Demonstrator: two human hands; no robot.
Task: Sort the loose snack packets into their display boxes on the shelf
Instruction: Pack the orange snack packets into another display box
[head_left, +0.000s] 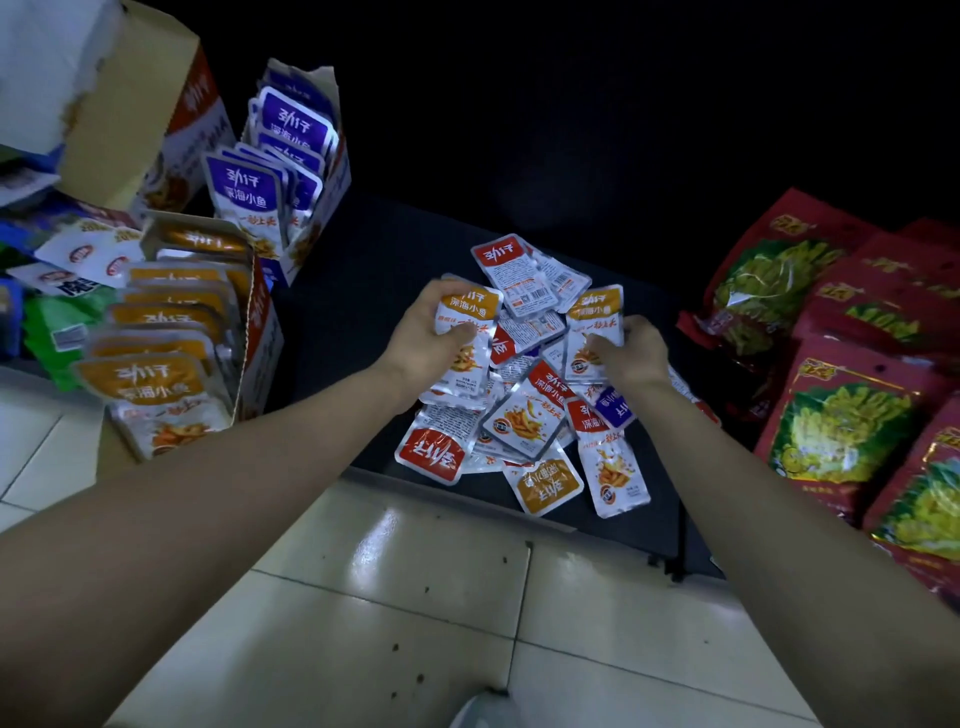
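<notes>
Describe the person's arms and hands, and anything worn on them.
The left arm and right arm are bare up to the frame edge, with no sleeves showing. The left hand and right hand wear no gloves. No watch, bracelet or ring is visible.

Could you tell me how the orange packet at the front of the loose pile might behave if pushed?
The orange packet looks like glossy foil, so it would probably slide easily. It is thin and flat, so likely light and floppy. Lying by the shelf edge, it might drop off if pushed toward the person.
</notes>
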